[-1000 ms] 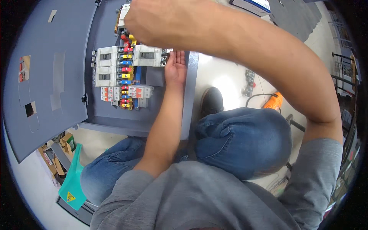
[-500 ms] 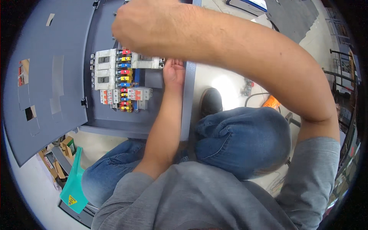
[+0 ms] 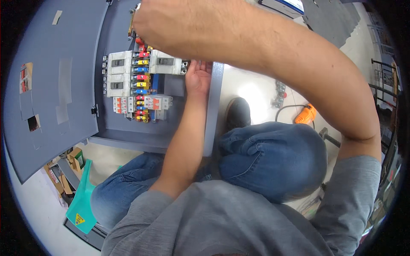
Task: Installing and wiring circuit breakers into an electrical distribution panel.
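Note:
An open grey electrical cabinet (image 3: 149, 137) has circuit breakers mounted inside. My right hand (image 3: 164, 25) is closed in a fist above the upper part of the cabinet; its fingers face away and what they hold is hidden. A narrow brass-coloured strip (image 3: 131, 26) shows just left of it. My left hand (image 3: 198, 81) reaches inside along the right wall, palm up, beside the terminals of a white breaker (image 3: 165, 62). My right forearm covers its fingertips. Two larger white breakers (image 3: 119, 73) stand left of a column of red, yellow and blue terminals (image 3: 141, 76). Small breakers (image 3: 156, 102) sit below.
The cabinet door (image 3: 47, 98) is swung out to the left. A turquoise stool (image 3: 83, 200) stands at lower left, near cardboard boxes (image 3: 76, 160). An orange power tool (image 3: 305, 114) with a black cord lies on the floor at right. A white and blue box (image 3: 284, 6) is at the top.
My right hand has shifted slightly right, uncovering more of the white breaker and the brass-coloured strip. My left hand stays by the right wall. The whole view has shifted a little.

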`<state>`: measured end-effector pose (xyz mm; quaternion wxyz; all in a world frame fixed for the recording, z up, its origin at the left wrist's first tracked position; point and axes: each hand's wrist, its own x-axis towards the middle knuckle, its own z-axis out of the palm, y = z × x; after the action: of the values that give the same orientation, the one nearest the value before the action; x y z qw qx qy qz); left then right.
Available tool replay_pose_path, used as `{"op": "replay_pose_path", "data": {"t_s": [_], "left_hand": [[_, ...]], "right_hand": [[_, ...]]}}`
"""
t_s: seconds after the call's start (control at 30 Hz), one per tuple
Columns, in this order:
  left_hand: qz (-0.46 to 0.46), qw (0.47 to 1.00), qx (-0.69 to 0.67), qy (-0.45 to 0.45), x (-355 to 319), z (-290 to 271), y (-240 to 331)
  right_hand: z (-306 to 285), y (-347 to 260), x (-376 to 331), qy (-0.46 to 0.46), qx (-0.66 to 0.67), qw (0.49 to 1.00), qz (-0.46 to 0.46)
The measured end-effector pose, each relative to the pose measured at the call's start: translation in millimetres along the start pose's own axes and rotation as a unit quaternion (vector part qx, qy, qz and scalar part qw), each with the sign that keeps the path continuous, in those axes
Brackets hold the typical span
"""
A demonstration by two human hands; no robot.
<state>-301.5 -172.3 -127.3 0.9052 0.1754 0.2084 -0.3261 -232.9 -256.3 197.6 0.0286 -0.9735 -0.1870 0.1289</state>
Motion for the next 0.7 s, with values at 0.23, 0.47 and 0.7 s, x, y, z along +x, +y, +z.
{"op": "replay_pose_path", "data": {"t_s": [0.23, 0.47, 0.7], "left_hand": [[-0.001, 1.000, 0.003, -0.013, -4.8, 3.9, -1.2], [0.005, 1.000, 0.027, 0.002, -9.2, 9.2, 2.9], [-0.038, 0.994, 0.104, -0.017, -9.9, 23.8, -0.2]], "right_hand": [[20.5, -5.8, -5.7, 0.077, -0.068, 0.994, -0.036], [22.7, -8.5, 0.5, 0.083, -0.066, 0.994, 0.022], [15.9, -11.1, 6.0, 0.022, -0.075, 0.996, -0.035]]}}
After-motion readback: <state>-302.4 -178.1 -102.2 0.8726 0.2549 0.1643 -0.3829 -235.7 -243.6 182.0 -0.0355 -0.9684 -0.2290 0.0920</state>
